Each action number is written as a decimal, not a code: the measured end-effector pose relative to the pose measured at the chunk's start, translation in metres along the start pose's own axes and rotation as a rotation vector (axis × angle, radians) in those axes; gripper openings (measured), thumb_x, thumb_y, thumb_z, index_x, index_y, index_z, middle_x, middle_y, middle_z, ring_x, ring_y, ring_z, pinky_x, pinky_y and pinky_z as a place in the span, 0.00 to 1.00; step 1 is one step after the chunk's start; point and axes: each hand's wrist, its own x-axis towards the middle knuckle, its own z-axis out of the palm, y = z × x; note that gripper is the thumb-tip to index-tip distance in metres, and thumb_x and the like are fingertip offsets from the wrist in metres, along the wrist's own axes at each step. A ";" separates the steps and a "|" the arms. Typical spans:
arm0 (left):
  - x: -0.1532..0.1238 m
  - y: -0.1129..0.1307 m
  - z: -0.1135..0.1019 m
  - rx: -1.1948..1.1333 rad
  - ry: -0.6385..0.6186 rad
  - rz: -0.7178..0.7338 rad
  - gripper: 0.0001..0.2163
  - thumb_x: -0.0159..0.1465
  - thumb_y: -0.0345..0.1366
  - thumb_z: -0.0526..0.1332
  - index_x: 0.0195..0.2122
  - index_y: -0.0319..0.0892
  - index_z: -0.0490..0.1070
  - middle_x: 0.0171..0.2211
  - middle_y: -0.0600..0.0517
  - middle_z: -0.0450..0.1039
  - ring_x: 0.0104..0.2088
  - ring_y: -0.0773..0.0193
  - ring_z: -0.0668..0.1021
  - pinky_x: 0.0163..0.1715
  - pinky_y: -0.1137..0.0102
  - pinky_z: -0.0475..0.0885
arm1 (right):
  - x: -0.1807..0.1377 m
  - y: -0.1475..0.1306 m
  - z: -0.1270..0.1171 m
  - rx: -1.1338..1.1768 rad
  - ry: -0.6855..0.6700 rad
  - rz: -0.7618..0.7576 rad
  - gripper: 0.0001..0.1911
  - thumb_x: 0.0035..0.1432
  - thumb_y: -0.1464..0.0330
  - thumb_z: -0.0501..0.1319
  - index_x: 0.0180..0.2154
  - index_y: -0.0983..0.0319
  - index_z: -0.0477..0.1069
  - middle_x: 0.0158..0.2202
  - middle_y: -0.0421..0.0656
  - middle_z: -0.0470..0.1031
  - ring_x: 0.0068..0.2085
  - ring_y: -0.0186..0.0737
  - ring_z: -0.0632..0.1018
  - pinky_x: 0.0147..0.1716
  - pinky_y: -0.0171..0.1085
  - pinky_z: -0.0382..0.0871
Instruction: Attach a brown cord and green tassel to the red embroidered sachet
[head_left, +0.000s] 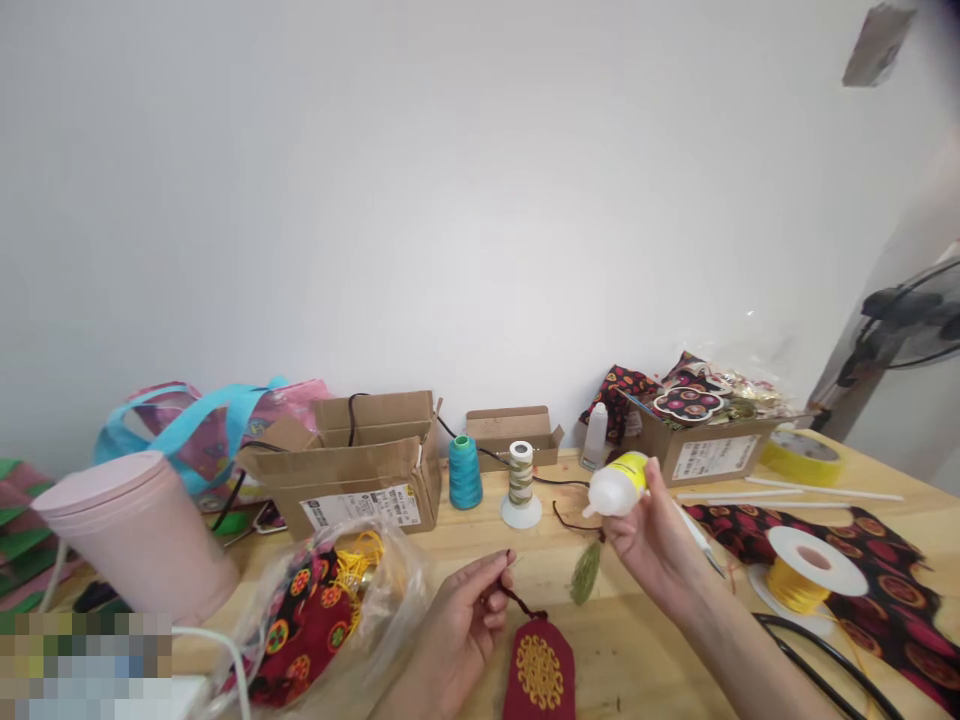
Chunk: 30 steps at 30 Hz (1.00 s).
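Note:
My left hand [466, 622] is closed, pinching the end of a dark red cord [525, 605] between thumb and fingertips. The cord runs down to a red pouch [540, 672] with a round gold pattern, lying at the table's front edge. My right hand [660, 555] grips a small white glue bottle [616, 486] with a yellow label, tilted so its nozzle points down and left. Below that hand is an olive-green tassel [586, 573] on a dark cord; whether the fingers also hold it, I cannot tell. Bottle and left fingertips are apart.
Behind stand a teal thread cone [466, 473], a gold-and-white spool [520, 475] and a clear bottle [595, 437]. Cardboard boxes [360, 500] line the wall. A pink bin [142, 530] and a plastic bag of pouches [315, 620] are left; a yellow cord spool [802, 570] and patterned fabric [892, 600] right.

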 end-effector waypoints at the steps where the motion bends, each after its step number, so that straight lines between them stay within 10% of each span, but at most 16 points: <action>1: 0.000 0.000 0.000 0.013 0.003 0.005 0.04 0.50 0.27 0.60 0.27 0.31 0.71 0.20 0.53 0.65 0.15 0.81 0.61 0.11 0.85 0.53 | -0.001 0.004 0.001 -0.021 -0.027 0.048 0.13 0.43 0.64 0.64 0.31 0.62 0.66 0.25 0.37 0.70 0.19 0.26 0.68 0.12 0.23 0.60; 12: -0.003 -0.004 0.007 0.217 -0.006 0.068 0.07 0.49 0.33 0.61 0.20 0.32 0.70 0.16 0.54 0.64 0.13 0.81 0.58 0.11 0.82 0.45 | -0.019 0.014 0.009 -0.726 -0.057 -0.241 0.17 0.40 0.67 0.65 0.35 0.65 0.66 0.35 0.46 0.73 0.36 0.43 0.73 0.34 0.36 0.67; 30: -0.010 -0.008 0.020 0.302 0.003 -0.010 0.09 0.48 0.33 0.61 0.15 0.34 0.66 0.12 0.54 0.65 0.09 0.82 0.54 0.12 0.78 0.40 | -0.017 0.018 0.008 -0.785 -0.002 -0.268 0.16 0.39 0.67 0.66 0.31 0.64 0.65 0.30 0.43 0.73 0.31 0.39 0.73 0.30 0.34 0.68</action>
